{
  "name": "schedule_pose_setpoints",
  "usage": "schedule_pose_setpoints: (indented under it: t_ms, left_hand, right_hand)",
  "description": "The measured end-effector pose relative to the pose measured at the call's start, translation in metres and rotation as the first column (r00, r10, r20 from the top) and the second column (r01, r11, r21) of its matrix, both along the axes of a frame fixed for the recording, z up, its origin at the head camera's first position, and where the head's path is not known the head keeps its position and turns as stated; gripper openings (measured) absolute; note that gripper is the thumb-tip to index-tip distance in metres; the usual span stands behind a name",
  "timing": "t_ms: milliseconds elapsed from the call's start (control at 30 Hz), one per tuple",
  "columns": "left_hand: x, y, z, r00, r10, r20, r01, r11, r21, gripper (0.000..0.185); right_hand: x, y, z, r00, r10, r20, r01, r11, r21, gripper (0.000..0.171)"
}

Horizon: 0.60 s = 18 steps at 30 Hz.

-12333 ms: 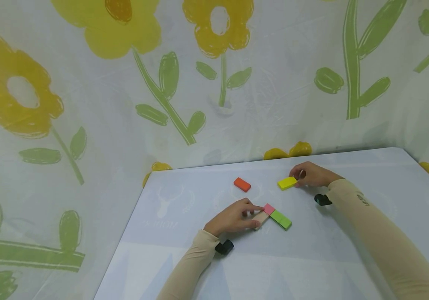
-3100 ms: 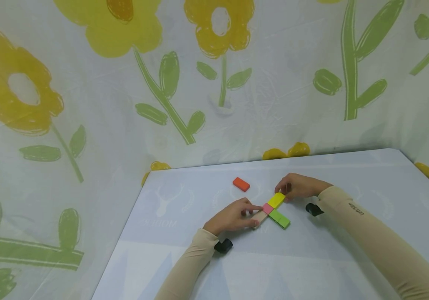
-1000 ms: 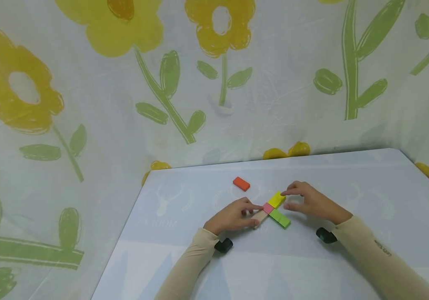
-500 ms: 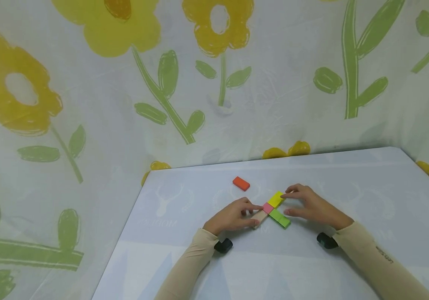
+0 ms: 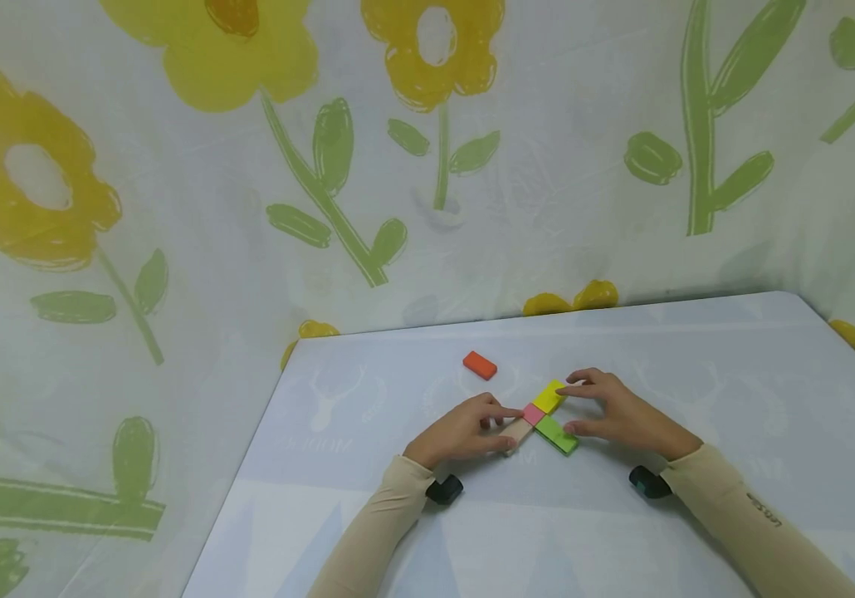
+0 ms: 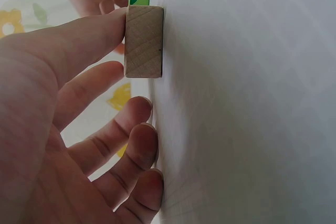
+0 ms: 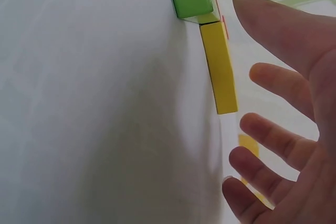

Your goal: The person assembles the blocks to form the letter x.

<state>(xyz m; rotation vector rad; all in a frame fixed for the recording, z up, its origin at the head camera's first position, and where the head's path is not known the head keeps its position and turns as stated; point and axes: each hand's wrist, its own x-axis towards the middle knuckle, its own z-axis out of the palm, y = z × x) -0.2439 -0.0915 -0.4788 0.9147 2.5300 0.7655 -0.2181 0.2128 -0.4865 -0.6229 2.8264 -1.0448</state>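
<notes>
A cross of flat blocks lies on the pale table (image 5: 368, 390): a small pink block (image 5: 534, 414) in the middle, a yellow block (image 5: 549, 397) behind it, a green block (image 5: 557, 435) to its right and a wooden block (image 5: 520, 433) in front. My left hand (image 5: 498, 428) lays a straight index finger along the wooden block (image 6: 143, 42), tip by the pink one. My right hand (image 5: 584, 409) is spread just right of the cross, index tip at the yellow block's far end and thumb by the green block. In the right wrist view its fingers (image 7: 273, 80) stand apart from the yellow block (image 7: 219, 66).
An orange block (image 5: 480, 365) lies alone, behind and left of the cross. A cloth printed with flowers (image 5: 398, 166) hangs all round the back and left of the table. The table's left edge runs diagonally close to my left arm.
The yellow block has been brought from the back right up against the pink one. My right hand has swung round to the near right of the cross, fingers spread. The left hand stayed put.
</notes>
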Motion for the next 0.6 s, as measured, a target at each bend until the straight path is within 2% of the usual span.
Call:
schedule_pose_setpoints:
  t_ms: [600]
  left_hand:
    - [0.0008,-0.0004,0.0006,1.0,-0.005,-0.008,0.005,1.0,0.001,0.049]
  right_hand:
    - [0.0013,-0.0054,-0.0002,1.0,0.014,-0.012,-0.014,0.999,0.03,0.062]
